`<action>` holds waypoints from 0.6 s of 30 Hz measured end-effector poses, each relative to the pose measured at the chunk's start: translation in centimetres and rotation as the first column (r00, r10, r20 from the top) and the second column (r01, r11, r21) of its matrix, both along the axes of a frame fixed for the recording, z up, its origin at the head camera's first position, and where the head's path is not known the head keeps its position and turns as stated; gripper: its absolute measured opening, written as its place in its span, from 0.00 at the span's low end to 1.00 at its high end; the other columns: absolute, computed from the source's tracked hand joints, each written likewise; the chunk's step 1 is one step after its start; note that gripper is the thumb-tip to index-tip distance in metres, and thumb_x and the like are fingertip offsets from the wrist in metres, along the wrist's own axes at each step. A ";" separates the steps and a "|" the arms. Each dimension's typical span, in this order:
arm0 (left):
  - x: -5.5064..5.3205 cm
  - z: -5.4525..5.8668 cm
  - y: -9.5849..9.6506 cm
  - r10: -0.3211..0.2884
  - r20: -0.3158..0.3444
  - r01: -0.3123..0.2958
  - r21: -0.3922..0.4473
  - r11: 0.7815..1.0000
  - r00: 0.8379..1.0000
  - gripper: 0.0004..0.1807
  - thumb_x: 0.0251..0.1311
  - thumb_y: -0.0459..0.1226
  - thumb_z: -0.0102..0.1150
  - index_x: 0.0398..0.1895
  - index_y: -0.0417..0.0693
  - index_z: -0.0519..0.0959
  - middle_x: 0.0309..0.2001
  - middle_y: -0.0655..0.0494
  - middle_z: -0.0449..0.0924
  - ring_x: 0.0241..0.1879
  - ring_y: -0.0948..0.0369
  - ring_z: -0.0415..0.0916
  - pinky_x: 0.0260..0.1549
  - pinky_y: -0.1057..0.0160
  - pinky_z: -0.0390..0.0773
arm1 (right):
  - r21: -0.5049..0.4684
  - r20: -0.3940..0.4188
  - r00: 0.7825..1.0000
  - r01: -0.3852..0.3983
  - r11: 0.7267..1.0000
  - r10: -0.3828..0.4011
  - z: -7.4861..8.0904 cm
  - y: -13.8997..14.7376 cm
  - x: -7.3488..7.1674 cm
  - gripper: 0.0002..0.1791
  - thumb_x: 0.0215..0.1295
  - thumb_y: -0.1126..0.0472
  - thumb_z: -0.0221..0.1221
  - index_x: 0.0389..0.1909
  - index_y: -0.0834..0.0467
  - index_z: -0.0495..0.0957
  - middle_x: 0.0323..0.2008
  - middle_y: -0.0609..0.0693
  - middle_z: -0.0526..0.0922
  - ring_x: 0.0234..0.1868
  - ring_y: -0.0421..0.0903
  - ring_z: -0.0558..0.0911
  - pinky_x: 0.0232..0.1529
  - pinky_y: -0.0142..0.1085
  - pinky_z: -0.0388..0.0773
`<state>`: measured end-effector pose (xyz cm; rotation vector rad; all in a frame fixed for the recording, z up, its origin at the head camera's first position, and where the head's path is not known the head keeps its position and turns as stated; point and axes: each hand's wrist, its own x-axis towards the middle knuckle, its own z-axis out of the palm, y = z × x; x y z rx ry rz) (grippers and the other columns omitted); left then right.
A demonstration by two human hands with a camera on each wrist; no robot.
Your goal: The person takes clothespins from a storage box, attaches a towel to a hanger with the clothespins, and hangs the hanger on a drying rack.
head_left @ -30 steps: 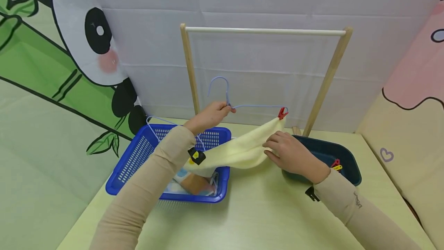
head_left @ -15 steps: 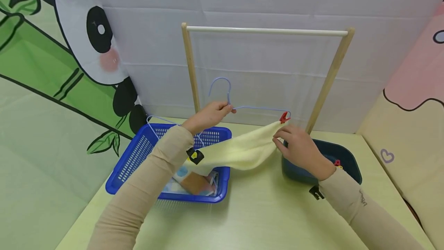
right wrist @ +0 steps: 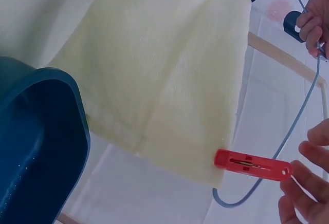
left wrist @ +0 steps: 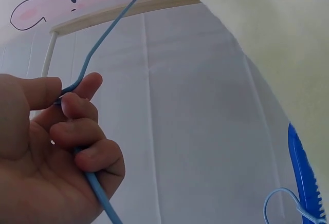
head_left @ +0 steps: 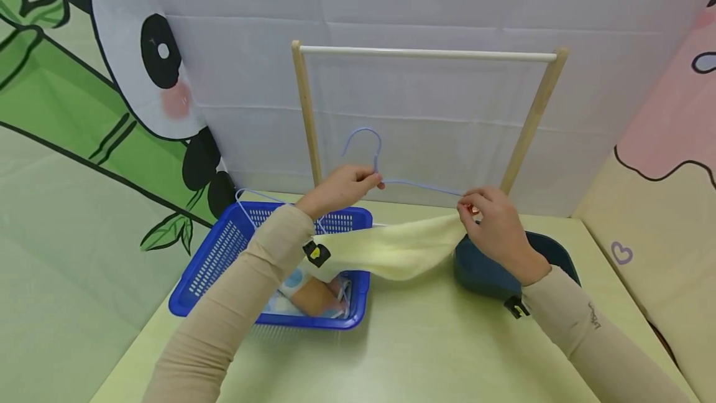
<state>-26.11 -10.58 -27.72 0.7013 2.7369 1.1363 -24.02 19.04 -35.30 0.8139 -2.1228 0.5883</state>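
Observation:
In the head view, my left hand [head_left: 349,185] grips a light-blue wire hanger [head_left: 419,185] just below its hook. The left wrist view shows the fingers curled around the wire [left wrist: 100,193]. A pale yellow towel-like cloth [head_left: 391,244] hangs from the hanger's right end by a red clothespin [right wrist: 252,165], its other end reaching over the blue basket. My right hand [head_left: 495,226] is at that corner. In the right wrist view its fingertips [right wrist: 300,175] are right at the clothespin's free end, with thumb and fingers apart.
A blue perforated basket [head_left: 187,294] at left holds printed cloth [head_left: 313,297] and another hanger [head_left: 263,193]. A dark teal bin [head_left: 486,275] stands behind my right hand. At the back is a wooden rack with a white bar [head_left: 427,52].
My right hand has moved up and right along the cloth to the red clothespin. The hanger's right end has dipped and its hook has shifted slightly right. My left hand keeps its grip.

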 end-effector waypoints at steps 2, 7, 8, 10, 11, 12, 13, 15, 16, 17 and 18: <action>0.1 0.0 0.0 -0.009 0.005 0.009 0.003 1.000 1.000 0.17 0.73 0.47 0.40 0.45 0.53 0.80 0.26 0.54 0.71 0.29 0.57 0.65 0.37 0.58 0.67 | -0.005 0.029 0.999 0.018 1.000 -0.018 0.0 0.1 0.0 0.06 0.55 0.69 0.64 0.34 0.67 0.81 0.36 0.59 0.79 0.35 0.54 0.75 0.30 0.43 0.73; 0.0 -0.3 0.1 -0.032 0.003 0.032 0.018 0.999 0.999 0.16 0.72 0.47 0.42 0.44 0.53 0.81 0.41 0.58 0.80 0.43 0.59 0.75 0.45 0.58 0.73 | 0.008 0.174 0.984 0.044 0.999 -0.045 -0.1 0.3 0.0 0.11 0.61 0.65 0.61 0.42 0.66 0.79 0.42 0.61 0.78 0.37 0.55 0.75 0.34 0.47 0.74; 0.0 -0.3 0.1 -0.035 -0.001 0.035 0.021 0.999 0.999 0.16 0.72 0.47 0.42 0.44 0.53 0.81 0.43 0.59 0.80 0.44 0.59 0.75 0.46 0.58 0.73 | 0.012 0.211 0.976 0.044 0.999 -0.046 -0.1 0.3 0.0 0.11 0.62 0.65 0.60 0.44 0.66 0.79 0.43 0.61 0.77 0.38 0.55 0.75 0.36 0.48 0.74; 0.0 -0.4 0.2 -0.041 -0.004 0.041 0.026 0.999 0.999 0.16 0.72 0.46 0.43 0.45 0.52 0.81 0.44 0.58 0.79 0.45 0.58 0.75 0.47 0.58 0.74 | 0.020 0.281 0.958 0.044 0.999 -0.047 -0.1 0.4 0.0 0.13 0.65 0.63 0.57 0.47 0.66 0.78 0.45 0.62 0.77 0.38 0.55 0.75 0.37 0.49 0.74; 0.0 -0.4 0.2 -0.043 -0.010 0.044 0.027 0.999 0.999 0.16 0.72 0.46 0.43 0.44 0.52 0.81 0.43 0.57 0.79 0.44 0.59 0.75 0.46 0.58 0.74 | 0.022 0.309 0.950 0.041 0.999 -0.046 -0.1 0.4 0.0 0.13 0.66 0.63 0.56 0.48 0.66 0.77 0.46 0.62 0.77 0.38 0.55 0.75 0.37 0.49 0.74; 0.0 -0.4 0.2 -0.046 -0.016 0.046 0.027 0.999 0.999 0.16 0.72 0.46 0.44 0.44 0.52 0.81 0.42 0.57 0.80 0.44 0.59 0.76 0.46 0.58 0.74 | 0.024 0.333 0.942 0.039 0.999 -0.044 -0.1 0.4 0.0 0.14 0.67 0.63 0.55 0.49 0.66 0.77 0.46 0.62 0.77 0.39 0.55 0.76 0.37 0.49 0.75; 0.0 -0.4 0.3 -0.048 -0.022 0.048 0.028 0.998 0.999 0.15 0.72 0.46 0.44 0.44 0.52 0.81 0.42 0.58 0.80 0.43 0.59 0.76 0.45 0.59 0.74 | 0.021 0.353 0.935 0.032 0.999 -0.037 -0.1 0.4 0.0 0.14 0.68 0.62 0.55 0.49 0.66 0.77 0.46 0.61 0.77 0.39 0.54 0.76 0.37 0.48 0.75; 0.0 -0.5 0.3 -0.052 -0.035 0.053 0.026 0.998 0.998 0.14 0.71 0.45 0.45 0.43 0.52 0.81 0.39 0.58 0.79 0.41 0.60 0.75 0.43 0.60 0.74 | 0.014 0.375 0.927 0.018 1.000 -0.022 -0.2 0.4 -0.1 0.13 0.69 0.63 0.54 0.49 0.66 0.77 0.44 0.60 0.77 0.39 0.53 0.76 0.36 0.47 0.76; 0.0 -0.5 0.3 -0.058 -0.041 0.059 0.027 0.998 0.998 0.14 0.71 0.45 0.46 0.41 0.51 0.81 0.37 0.57 0.79 0.38 0.60 0.75 0.41 0.61 0.74 | 0.006 0.386 0.922 0.009 1.000 -0.011 -0.1 0.4 -0.1 0.12 0.69 0.63 0.54 0.47 0.66 0.77 0.43 0.59 0.78 0.39 0.53 0.77 0.36 0.47 0.76; 0.0 -0.5 0.3 -0.063 -0.045 0.064 0.028 0.998 0.997 0.13 0.70 0.45 0.47 0.41 0.51 0.81 0.36 0.57 0.78 0.36 0.60 0.74 0.39 0.62 0.74 | -0.001 0.396 0.918 0.002 1.000 -0.002 -0.1 0.4 -0.1 0.11 0.69 0.64 0.53 0.46 0.66 0.77 0.41 0.58 0.78 0.39 0.53 0.77 0.36 0.47 0.76; 0.0 -0.5 0.3 -0.070 -0.050 0.071 0.031 0.997 0.996 0.12 0.70 0.44 0.48 0.40 0.51 0.81 0.34 0.57 0.78 0.35 0.60 0.73 0.37 0.62 0.73 | -0.008 0.407 0.913 -0.005 1.000 0.007 0.0 0.4 -0.1 0.10 0.69 0.64 0.53 0.45 0.65 0.77 0.40 0.58 0.78 0.39 0.53 0.77 0.36 0.47 0.76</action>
